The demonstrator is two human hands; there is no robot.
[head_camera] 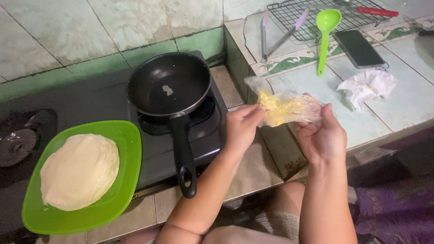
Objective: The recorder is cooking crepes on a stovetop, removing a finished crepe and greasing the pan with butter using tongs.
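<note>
My right hand (322,135) cradles a clear plastic bag (285,106) with a yellow fatty lump inside. My left hand (242,125) pinches at the bag's open end with its fingertips. Both hands hover right of a black frying pan (168,83) that sits on a dark stove (104,101) with a small pale bit in its middle. The pan's black handle (184,158) points toward me. A green plate (129,153) at the left carries a round pale dough disc (79,171).
On the tiled counter (398,108) to the right lie a green ladle (324,34), metal tongs (275,34), a wire rack (312,13), a red-handled tool (375,11), a dark phone (359,49) and a crumpled white tissue (367,86). A second burner (18,144) sits far left.
</note>
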